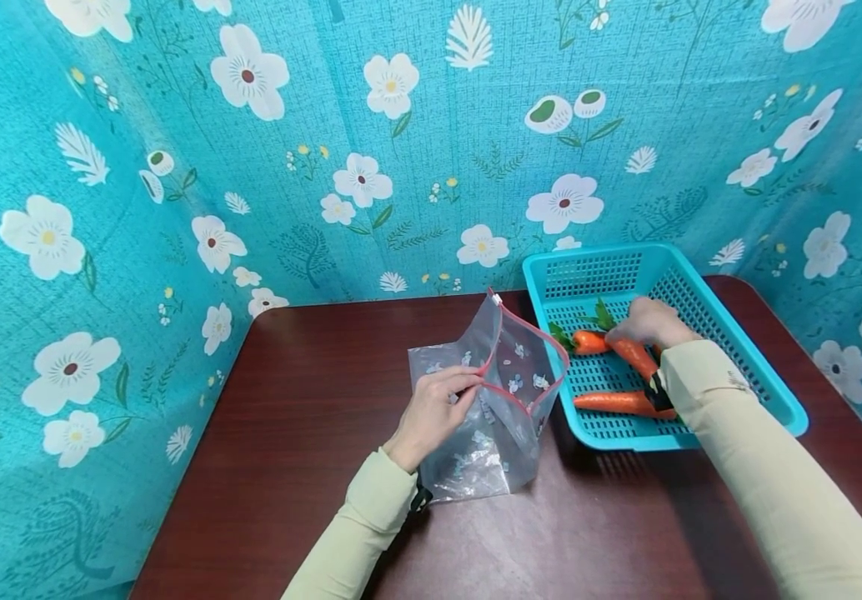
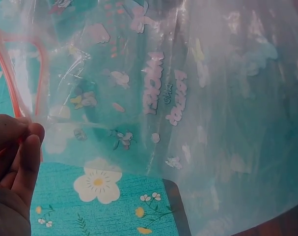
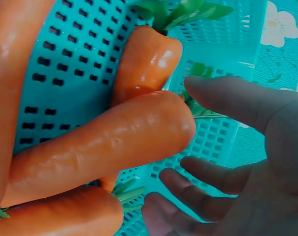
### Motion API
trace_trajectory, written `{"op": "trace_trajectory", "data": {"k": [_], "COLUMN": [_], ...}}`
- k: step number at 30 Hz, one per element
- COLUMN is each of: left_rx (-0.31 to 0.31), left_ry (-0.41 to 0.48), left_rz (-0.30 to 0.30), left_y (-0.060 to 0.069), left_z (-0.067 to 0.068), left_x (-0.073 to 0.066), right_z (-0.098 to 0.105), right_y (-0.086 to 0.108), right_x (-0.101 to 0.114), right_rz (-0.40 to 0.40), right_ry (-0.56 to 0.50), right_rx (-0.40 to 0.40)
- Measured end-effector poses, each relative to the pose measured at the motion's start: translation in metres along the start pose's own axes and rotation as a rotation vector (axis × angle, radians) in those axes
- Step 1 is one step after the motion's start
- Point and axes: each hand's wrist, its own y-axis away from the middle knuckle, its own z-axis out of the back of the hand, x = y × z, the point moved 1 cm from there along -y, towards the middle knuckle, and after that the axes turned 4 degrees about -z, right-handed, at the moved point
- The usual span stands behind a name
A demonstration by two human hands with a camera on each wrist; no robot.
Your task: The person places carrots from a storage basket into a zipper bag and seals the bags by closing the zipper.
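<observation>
My left hand (image 1: 431, 412) pinches the red-edged rim of a clear zip bag (image 1: 479, 458) between thumb and fingers. The bag has small cartoon prints, stands tilted, and its mouth gapes toward the basket. My right hand (image 1: 652, 323) is inside the turquoise basket (image 1: 772, 383), over several orange carrots with green tops. In the right wrist view its thumb and fingers are spread beside the thick end of one carrot (image 3: 104, 140), with a gap between. A second carrot (image 1: 588, 342) lies behind that one, and another carrot (image 1: 611, 402) lies near the basket's front. My right forearm hides part of the basket.
A dark red-brown table (image 1: 311, 400) carries the bag and the basket, which stands at the right close to the back edge. Blue flowered cloth (image 1: 401, 167) hangs behind the table and along both sides.
</observation>
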Motion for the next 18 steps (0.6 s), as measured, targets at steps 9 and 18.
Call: {"op": "trace_trajectory", "data": {"k": [9,18], "left_rx": [0.014,0.017], "left_ry": [0.009,0.024], "left_rz": [0.018,0.031], "left_y": [0.000,-0.001], "left_z": [-0.001,-0.002], "left_x": [0.000,0.000], "right_z": [-0.010,-0.012], "right_y": [-0.006,-0.006], "right_x": [0.003,0.002], "right_rz": [-0.018,-0.030], "right_ry": [0.056,0.067], "right_rx": [0.000,0.013]}}
